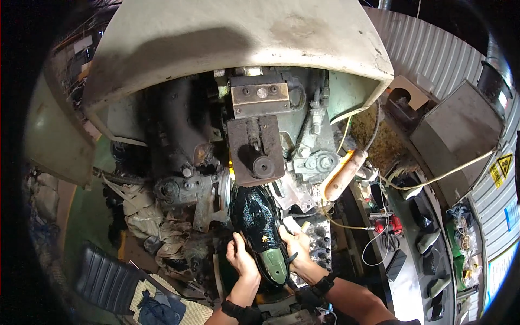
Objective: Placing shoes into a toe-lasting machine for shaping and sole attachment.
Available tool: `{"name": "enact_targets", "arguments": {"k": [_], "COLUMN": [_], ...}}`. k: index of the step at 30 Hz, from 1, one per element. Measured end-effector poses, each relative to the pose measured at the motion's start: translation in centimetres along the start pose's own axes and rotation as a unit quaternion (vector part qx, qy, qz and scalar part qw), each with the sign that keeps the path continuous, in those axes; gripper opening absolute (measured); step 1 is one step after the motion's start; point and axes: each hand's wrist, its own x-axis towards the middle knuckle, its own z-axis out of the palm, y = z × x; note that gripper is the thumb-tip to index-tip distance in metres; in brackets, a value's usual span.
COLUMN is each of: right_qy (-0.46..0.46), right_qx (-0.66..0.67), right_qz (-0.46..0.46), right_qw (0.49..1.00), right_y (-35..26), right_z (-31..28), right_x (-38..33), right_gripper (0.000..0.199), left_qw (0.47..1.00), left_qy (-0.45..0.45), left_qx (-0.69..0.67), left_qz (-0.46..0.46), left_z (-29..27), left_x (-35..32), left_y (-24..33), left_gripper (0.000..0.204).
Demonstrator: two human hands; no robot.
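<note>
A black shoe upper on a green last (pixel 260 230), held sole-up at the machine (pixel 254 146), lower centre of the frame.

The shoe is gripped from both sides: the left hand (pixel 242 259) is closed on its left edge and the right hand (pixel 297 244) on its right edge, the toe pointed up toward the dark pressing block. At the right of the frame, a long grey tray (pixel 406 281) is seen to hold several dark shoe pieces (pixel 428 238) laid in a row.
</note>
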Motion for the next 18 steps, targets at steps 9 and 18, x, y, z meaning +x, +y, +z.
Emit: {"name": "enact_targets", "arguments": {"k": [9, 18], "right_qy": [-0.016, -0.01], "right_qx": [-0.054, -0.021], "right_qz": [-0.022, 0.003], "right_qw": [0.998, 1.0], "right_y": [2.4, 0.8], "right_z": [-2.3, -0.8], "right_x": [2.3, 0.4], "right_gripper": [0.027, 0.026], "left_qw": [0.999, 0.996], "left_qy": [-0.04, -0.039], "left_qx": [-0.006, -0.064], "left_qz": [0.01, -0.057], "left_z": [-1.0, -0.2], "left_x": [1.3, -0.8], "left_y": [-4.1, -1.2], "left_gripper": [0.039, 0.034]}}
